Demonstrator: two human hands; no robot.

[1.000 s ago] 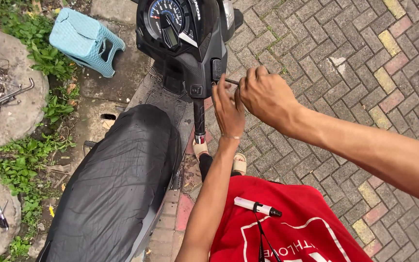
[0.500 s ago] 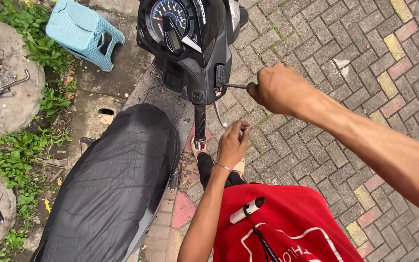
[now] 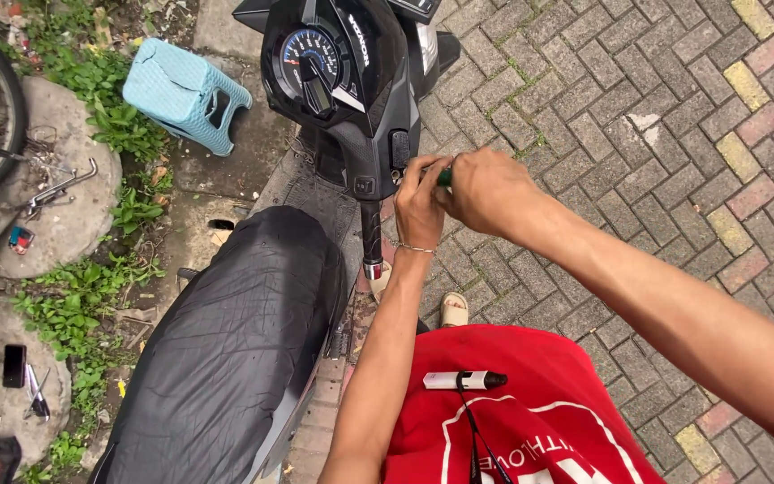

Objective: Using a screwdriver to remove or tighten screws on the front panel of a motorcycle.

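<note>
A: Screwdriver, green handle, only a bit showing, sits between both hands at the right side of the scooter's handlebar cover, just by the black switch block.

B: Hands?

A: Head view, the only one. Right hand fist closed round the screwdriver handle, arm coming in from lower right. Left hand fingers pinched together at the tool's front end, touching the right hand; thin bracelet on the wrist. Tip hidden, can't tell what it meets.

B: Around it?

A: Speedometer above the hands, black seat lower left under a wrinkled cover. Light blue plastic stool on its side near the weeds, top left. Red shirt at the bottom with a white-and-black pen-shaped thing on it. Sandalled foot on the brick paving.
</note>
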